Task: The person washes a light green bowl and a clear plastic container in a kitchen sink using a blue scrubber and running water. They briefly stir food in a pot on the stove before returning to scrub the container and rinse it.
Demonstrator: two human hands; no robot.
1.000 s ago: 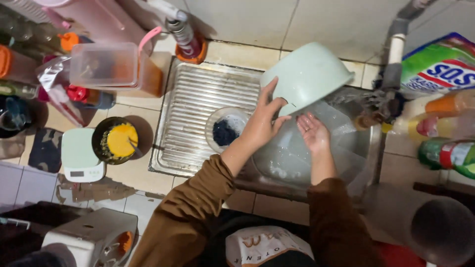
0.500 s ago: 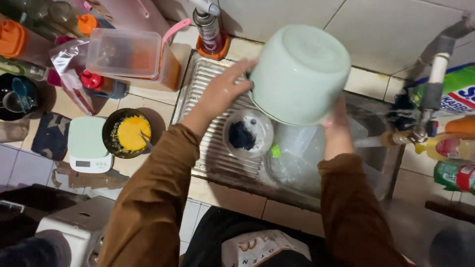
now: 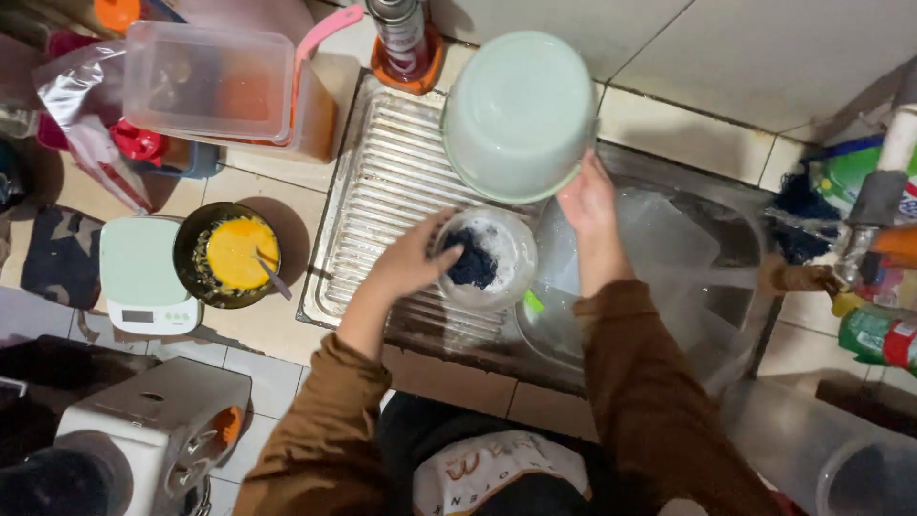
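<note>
A: The fingers [image 3: 441, 232] of the left hand [image 3: 411, 263] are pressed together, reaching into a small clear bowl [image 3: 504, 250] and touching the dark scrubber [image 3: 472, 260] inside it; whether they pinch it, I cannot tell.

B: And the right hand [image 3: 590, 203]?

A: Its fingers curl under the rim of a pale green basin [image 3: 519, 113], holding it tilted with its bottom facing the camera. The basin sits at 12 o'clock from the small bowl, just above it.

B: Where does the small bowl stand?

A: On the ribbed metal drainboard [image 3: 382, 191], at its edge beside the sink [image 3: 707, 277]. A large clear bowl [image 3: 659, 239] lies in the sink at 3 o'clock from it, below the right hand.

B: What else is on the desk [image 3: 277, 325]?

A: At 9 o'clock from the drainboard, a dark bowl of yellow batter [image 3: 232, 253] with a spoon in it, touching a pale green kitchen scale [image 3: 143, 277]. At 11 o'clock, 1 clear plastic container [image 3: 205, 81] sits on another box.
</note>
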